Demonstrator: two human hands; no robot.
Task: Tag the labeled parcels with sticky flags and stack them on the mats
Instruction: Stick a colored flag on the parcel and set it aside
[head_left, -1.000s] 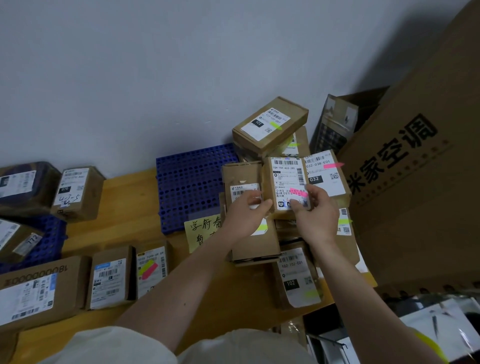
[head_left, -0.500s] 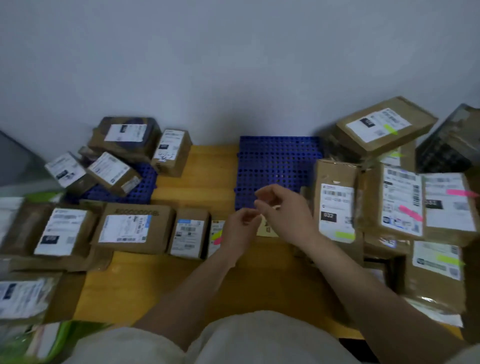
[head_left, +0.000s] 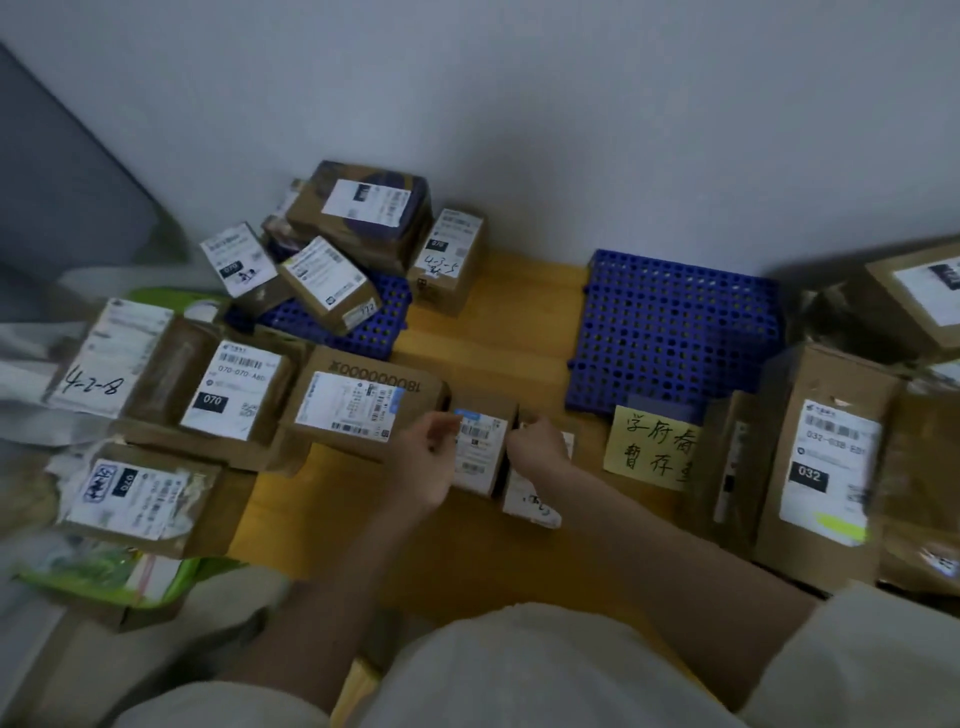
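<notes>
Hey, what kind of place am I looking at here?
Probably a parcel pickup or sorting point: cardboard parcels with barcode shipping labels, blue plastic grid mats on the floor, and a yellow handwritten sign.

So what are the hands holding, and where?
Left hand grips the left edge of the small brown cardboard parcel; right hand is at its right edge, grip unclear.

Both forearms reach forward, bare below pale sleeves. The left hand (head_left: 426, 457) has its fingers curled with thumb and fingertips drawn together; the right hand (head_left: 537, 444) sits close beside it, knuckles up, fingers curled under.
</notes>
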